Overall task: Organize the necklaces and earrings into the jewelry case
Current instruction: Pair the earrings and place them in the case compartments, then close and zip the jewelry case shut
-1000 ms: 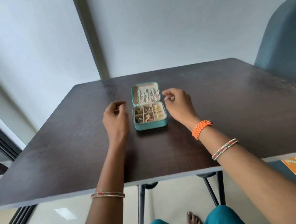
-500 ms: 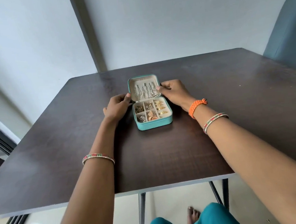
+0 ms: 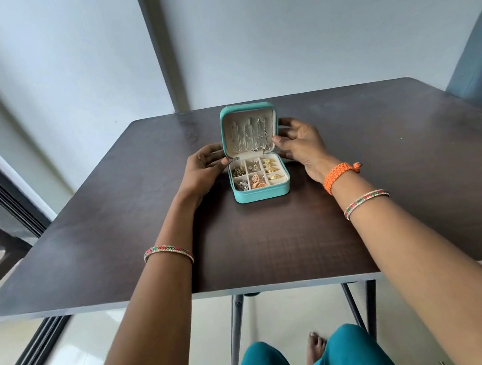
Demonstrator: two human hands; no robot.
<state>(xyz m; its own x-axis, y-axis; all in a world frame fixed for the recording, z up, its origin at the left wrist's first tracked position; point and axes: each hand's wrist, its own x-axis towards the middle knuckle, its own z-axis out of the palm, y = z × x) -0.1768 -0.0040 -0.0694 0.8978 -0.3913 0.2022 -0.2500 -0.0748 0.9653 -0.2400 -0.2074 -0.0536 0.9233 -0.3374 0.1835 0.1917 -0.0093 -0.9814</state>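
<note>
Head view shows us the teal jewelry case (image 3: pixel 259 190) on the desk (image 3: pixel 406 142), its lid (image 3: pixel 248 131) raised upright. Our left hand (image 3: pixel 203 168) grips the lid's left edge; our right hand (image 3: pixel 301 144) grips its right edge. Necklaces (image 3: pixel 250 137) hang inside the lid, earrings (image 3: pixel 258 173) fill the compartments below.

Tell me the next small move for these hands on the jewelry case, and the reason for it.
Probably fold the lid forward onto the base. The left hand and right hand grip the raised lid's sides, necklaces hang inside it, earrings fill the compartments, and no loose jewelry shows on the table.
</note>
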